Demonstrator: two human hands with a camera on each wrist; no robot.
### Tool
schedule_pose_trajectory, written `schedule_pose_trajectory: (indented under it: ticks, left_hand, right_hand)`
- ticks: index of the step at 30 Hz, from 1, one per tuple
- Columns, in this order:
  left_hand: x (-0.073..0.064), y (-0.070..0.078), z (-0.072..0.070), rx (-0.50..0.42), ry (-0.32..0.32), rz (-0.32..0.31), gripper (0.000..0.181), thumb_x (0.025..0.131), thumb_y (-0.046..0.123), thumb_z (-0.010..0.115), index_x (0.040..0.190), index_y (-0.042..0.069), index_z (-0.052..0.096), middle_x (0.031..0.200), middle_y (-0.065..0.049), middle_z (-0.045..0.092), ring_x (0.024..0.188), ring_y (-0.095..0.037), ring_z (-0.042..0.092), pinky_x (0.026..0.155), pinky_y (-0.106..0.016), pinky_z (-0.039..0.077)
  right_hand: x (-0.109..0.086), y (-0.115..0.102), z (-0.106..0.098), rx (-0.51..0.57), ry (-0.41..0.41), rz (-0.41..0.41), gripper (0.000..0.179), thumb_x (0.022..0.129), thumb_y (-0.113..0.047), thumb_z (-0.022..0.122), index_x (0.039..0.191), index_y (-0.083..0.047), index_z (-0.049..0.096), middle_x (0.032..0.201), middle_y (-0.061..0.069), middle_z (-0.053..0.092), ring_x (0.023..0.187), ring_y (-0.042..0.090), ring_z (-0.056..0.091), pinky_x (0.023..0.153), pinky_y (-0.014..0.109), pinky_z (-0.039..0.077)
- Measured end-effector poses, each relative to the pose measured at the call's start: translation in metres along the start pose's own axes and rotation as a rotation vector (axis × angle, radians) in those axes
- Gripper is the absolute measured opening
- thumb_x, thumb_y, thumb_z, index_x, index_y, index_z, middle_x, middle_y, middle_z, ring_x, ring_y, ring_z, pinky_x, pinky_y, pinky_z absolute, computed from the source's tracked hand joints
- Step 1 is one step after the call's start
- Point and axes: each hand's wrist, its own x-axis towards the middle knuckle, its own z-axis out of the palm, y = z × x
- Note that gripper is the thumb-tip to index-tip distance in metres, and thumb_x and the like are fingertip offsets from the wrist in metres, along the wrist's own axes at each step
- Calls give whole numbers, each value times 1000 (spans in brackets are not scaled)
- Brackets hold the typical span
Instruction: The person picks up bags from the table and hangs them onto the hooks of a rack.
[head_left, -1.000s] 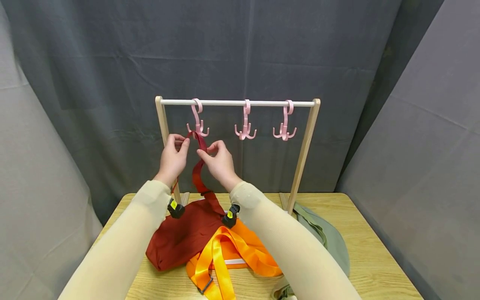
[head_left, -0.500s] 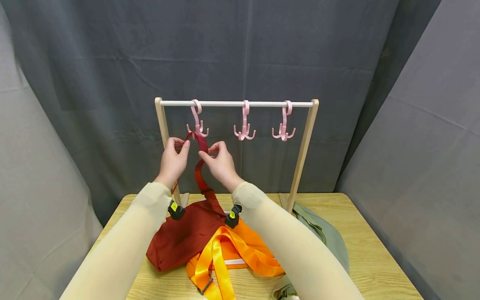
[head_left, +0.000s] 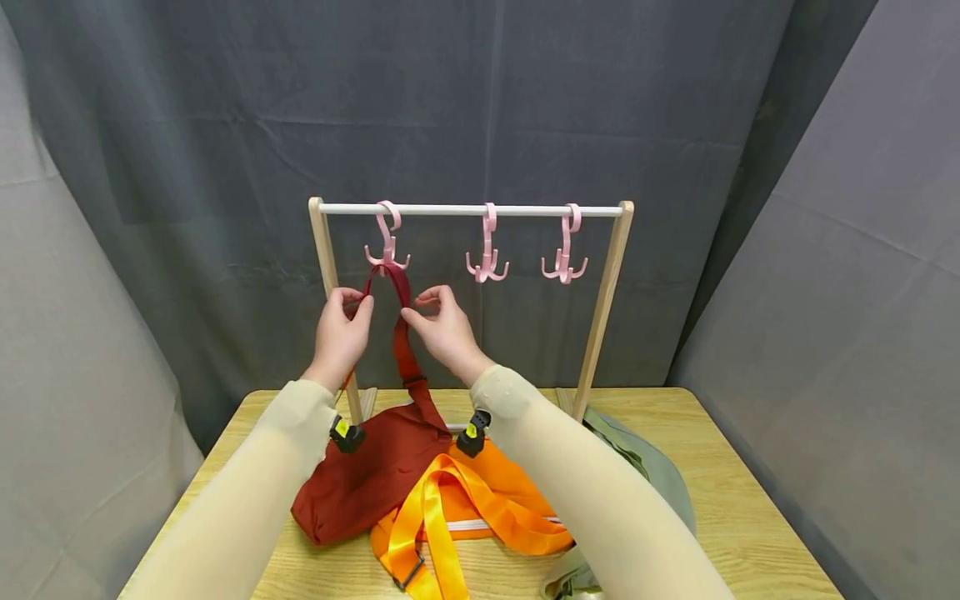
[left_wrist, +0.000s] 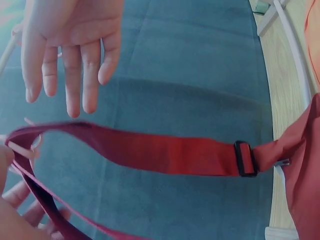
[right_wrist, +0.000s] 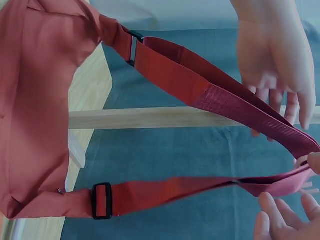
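Observation:
A dark red bag [head_left: 375, 475] lies on the table, and its red strap [head_left: 405, 358] rises to the left pink hook [head_left: 387, 242]. The strap's top bend loops over that hook. Just left of the loop is my left hand [head_left: 339, 337], its fingers relaxed beside the strap; part of them is behind it in the right wrist view. My right hand [head_left: 448, 337] is at the strap's right side. Its fingers hang straight and apart from the strap in the left wrist view. A black buckle [left_wrist: 245, 159] sits on the strap near the bag.
Two more pink hooks, one in the middle [head_left: 487, 246] and one at right [head_left: 565, 246], hang from the white rail [head_left: 442, 210] of a wooden rack. An orange bag [head_left: 517, 483] and a grey-green bag [head_left: 660, 467] lie on the table [head_left: 738, 500].
Both hands have moved slightly down and away from the loop, the left hand leaving the strap's top. The left hook has shifted slightly left; the strap stays on it.

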Motion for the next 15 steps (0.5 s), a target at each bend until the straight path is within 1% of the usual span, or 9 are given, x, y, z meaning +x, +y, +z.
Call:
schedule_pose_trajectory:
  ticks: [5,7,15]
  left_hand:
    - [-7,-1,1,60,75,9,32,105,22,57,127,-1,54,127,-23,56,117,-36,56,101,-47,46]
    - [-9,-1,1,79,97,15,32,104,23,57,126,0,55,127,-23,55,117,-37,56,102,-48,44]
    - [-19,7,-1,54,135,18,31,103,23,59,126,2,55,132,-22,54,123,-38,54,107,-50,44]
  right_hand:
    - [2,2,-4,20,18,-4,35,98,-26,72,124,-10,55,129,12,66,113,31,69,98,45,55]
    - [2,4,-6,26,25,-6,34,97,-25,73,122,-10,56,127,13,67,111,31,69,95,45,55]
    - [-2,9,-14,40,30,1,29,96,-23,73,118,-9,59,121,12,67,108,31,69,91,40,54]
